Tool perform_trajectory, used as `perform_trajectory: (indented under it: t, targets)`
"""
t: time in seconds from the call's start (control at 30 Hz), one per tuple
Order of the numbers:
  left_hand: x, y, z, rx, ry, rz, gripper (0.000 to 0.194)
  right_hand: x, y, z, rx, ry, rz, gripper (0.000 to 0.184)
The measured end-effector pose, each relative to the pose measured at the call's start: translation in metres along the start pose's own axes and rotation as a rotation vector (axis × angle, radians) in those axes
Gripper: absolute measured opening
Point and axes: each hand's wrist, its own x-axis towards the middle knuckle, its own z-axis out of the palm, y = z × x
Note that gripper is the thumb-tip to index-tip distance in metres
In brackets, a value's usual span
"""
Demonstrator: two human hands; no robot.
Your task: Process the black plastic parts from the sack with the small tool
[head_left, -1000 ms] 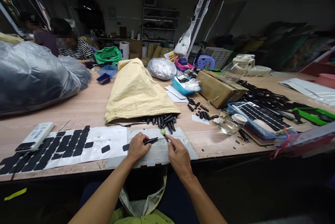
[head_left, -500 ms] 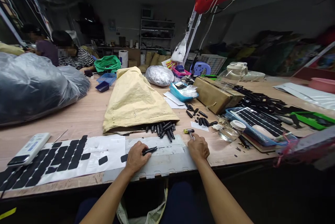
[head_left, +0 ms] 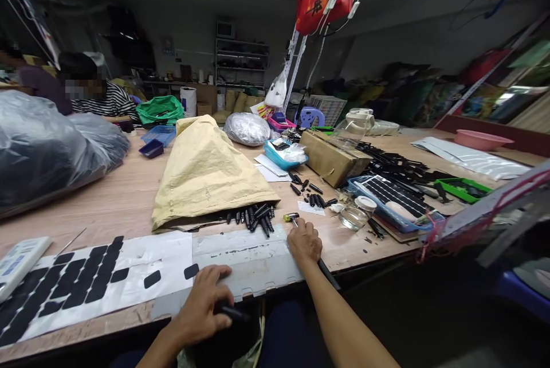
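My left hand is at the front table edge, above an open sack below. Its fingers and thumb are spread, and a blurred black pen-like piece is at the thumb, seemingly loose from the grip. My right hand rests at the right end of the grey board, closed around a small hammer. The hammer has a yellow-ended head, and its black handle sticks out below the wrist. Beyond the board, several black pieces spill from the mouth of a yellow sack.
A white sheet with black patches lies left, beside a white device. On the right are a glass jar, a blue tray and a cardboard box. A large plastic bag fills the far left, near seated people.
My left hand has come back off the board to the table edge, and its fingers have opened around the black piece. My right hand keeps the hammer. The view has turned right.
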Motion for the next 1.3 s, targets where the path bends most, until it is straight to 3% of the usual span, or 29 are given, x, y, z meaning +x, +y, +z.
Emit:
perform_trajectory:
  t: [0.13,0.27,0.37,0.43,0.53,0.73,0.87,0.97,1.07,1.3]
  targets:
    - [-0.032,-0.002,0.028,0.153,0.014,0.048,0.024,-0.001,0.001,0.002,0.003,0.011,-0.013,0.029]
    - [-0.040,0.004,0.055,0.325,0.215,0.045,0.025,-0.002,0.002,0.003,-0.011,0.038,-0.015,0.030]
    - [-0.041,0.009,0.062,0.349,0.310,0.045,0.027,-0.003,0.003,0.004,-0.018,0.050,-0.026,0.030]
    - [-0.040,0.010,0.057,0.298,0.323,0.066,0.024,-0.003,0.003,0.005,-0.023,0.058,-0.032,0.029]
    - [-0.022,0.005,0.034,0.183,0.358,0.043,0.008,-0.003,0.004,0.007,-0.027,0.071,-0.036,0.029]
    - [0.076,-0.032,-0.032,0.155,0.570,-0.139,0.027,-0.002,0.003,0.006,-0.024,0.055,-0.031,0.028]
    - [0.121,-0.048,-0.061,0.341,0.482,-0.278,0.032,-0.001,0.002,0.005,-0.024,0.033,-0.026,0.028]
    - [0.128,-0.048,-0.070,0.446,0.372,-0.300,0.025,0.000,0.002,0.006,-0.020,0.039,-0.029,0.028]
    - [0.123,-0.044,-0.071,0.423,0.336,-0.288,0.018,0.000,0.002,0.006,-0.015,0.035,-0.029,0.028]
    - [0.087,-0.019,-0.040,0.185,0.361,-0.152,0.017,0.000,0.000,-0.001,0.010,-0.003,-0.010,0.030]
